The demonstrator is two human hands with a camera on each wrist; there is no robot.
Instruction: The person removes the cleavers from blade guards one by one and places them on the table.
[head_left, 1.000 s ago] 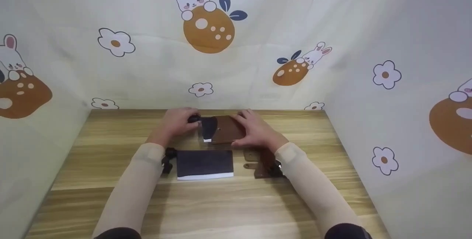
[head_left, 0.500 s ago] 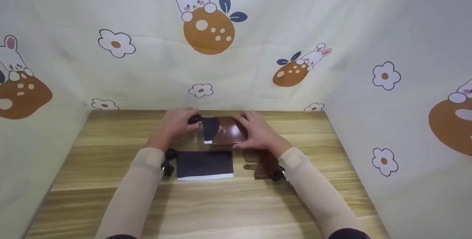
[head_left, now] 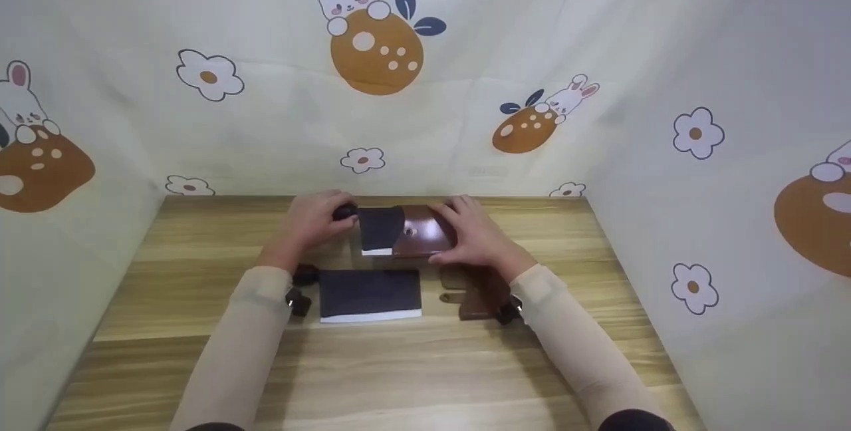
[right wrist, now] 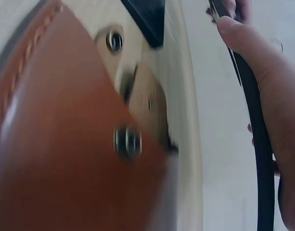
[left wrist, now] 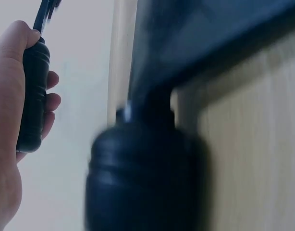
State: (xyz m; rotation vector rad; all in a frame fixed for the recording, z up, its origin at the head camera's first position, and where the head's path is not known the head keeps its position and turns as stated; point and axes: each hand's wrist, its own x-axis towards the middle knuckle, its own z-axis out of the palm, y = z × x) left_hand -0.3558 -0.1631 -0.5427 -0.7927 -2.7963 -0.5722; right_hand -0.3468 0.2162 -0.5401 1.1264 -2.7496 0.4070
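Note:
My left hand [head_left: 309, 218] grips the black handle [left wrist: 34, 96] of a cleaver, its fingers curled round it in the left wrist view. The cleaver's dark blade [head_left: 380, 228], with a bright lower edge, is partly inside a brown leather sheath [head_left: 425, 235]; the rest of the blade is hidden there. On the sheath's right part my right hand [head_left: 482, 235] holds on, thumb at the lower edge and fingers at the upper. Nearer me lies a second cleaver [head_left: 369, 294], its handle [left wrist: 142, 178] close to my left wrist. A second brown sheath [head_left: 475, 304] lies below my right wrist.
Everything rests on or over a wood-grain table [head_left: 399, 378]. Pale cloth walls [head_left: 266, 132] printed with rabbits and flowers stand at the back and both sides. Each wrist carries a small black camera, the left camera [head_left: 298, 302] beside the second cleaver's handle.
The sheath has shifted right with my right hand, and my left hand with the cleaver has moved slightly left. More of the blade shows outside the sheath. The second cleaver has stayed put.

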